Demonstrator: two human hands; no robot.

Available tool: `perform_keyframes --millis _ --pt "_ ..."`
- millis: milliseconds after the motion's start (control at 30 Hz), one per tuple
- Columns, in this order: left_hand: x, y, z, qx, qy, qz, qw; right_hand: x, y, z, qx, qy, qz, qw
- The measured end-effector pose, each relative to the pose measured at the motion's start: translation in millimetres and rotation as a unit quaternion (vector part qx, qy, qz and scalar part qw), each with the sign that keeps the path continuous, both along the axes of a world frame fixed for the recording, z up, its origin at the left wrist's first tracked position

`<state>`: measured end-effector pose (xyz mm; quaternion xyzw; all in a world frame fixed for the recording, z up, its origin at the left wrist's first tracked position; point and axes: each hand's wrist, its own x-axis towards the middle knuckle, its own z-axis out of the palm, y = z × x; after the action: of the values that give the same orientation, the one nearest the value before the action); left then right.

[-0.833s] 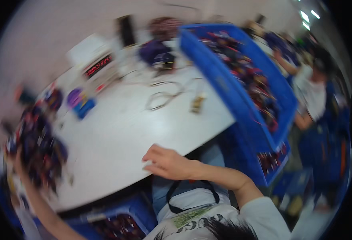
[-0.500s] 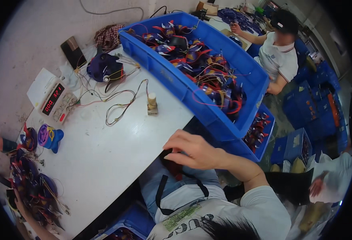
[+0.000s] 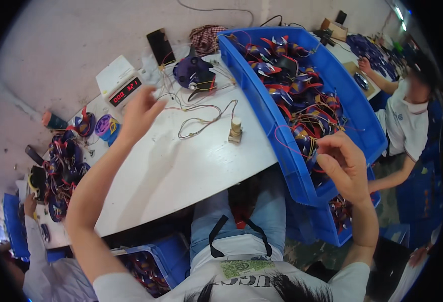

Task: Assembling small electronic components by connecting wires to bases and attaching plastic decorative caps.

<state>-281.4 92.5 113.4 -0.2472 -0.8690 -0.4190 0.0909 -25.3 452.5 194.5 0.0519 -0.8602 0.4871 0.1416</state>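
My left hand reaches over the white table beside the white meter box with a red digital display. Its thumb and fingers are apart, and nothing shows in them. Above the near end of the large blue bin, my right hand has curled fingers, with a gap between thumb and forefinger. Their tips are close to purple, red and gold wired plastic parts; whether they touch one is not visible. A larger dark purple wired shell lies at the back of the table.
A small beige post on a block stands mid-table amid loose wires. Left are a blue-purple cup-like piece, a thread spool and heaped wired parts. Another bin sits below the table. Co-workers are at far left and right.
The view has turned leftward. My left hand has come into view over the table by the meter box. My right hand has moved from above my lap to over the blue bin.
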Motion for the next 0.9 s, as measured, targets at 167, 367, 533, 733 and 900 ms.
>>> perform_keyframes --millis 167,367,533,733,900 --pt "-98 82 -18 -0.103 0.221 0.053 0.968 -33 15 16 0.079 -0.077 -0.006 0.994" --pt "-177 96 -45 -0.298 0.120 0.169 0.932 -129 -9 6 0.259 0.002 0.110 0.960" --pt "-186 94 -52 -0.299 0.041 0.087 0.949 -269 -66 -52 0.407 -0.026 0.136 0.903" --pt "-186 94 -52 -0.227 -0.008 0.059 0.972 -337 -113 -110 0.441 -0.077 0.054 0.892" --pt "-185 90 -55 -0.199 -0.034 0.050 0.978 -344 -114 -128 0.453 -0.081 0.040 0.887"
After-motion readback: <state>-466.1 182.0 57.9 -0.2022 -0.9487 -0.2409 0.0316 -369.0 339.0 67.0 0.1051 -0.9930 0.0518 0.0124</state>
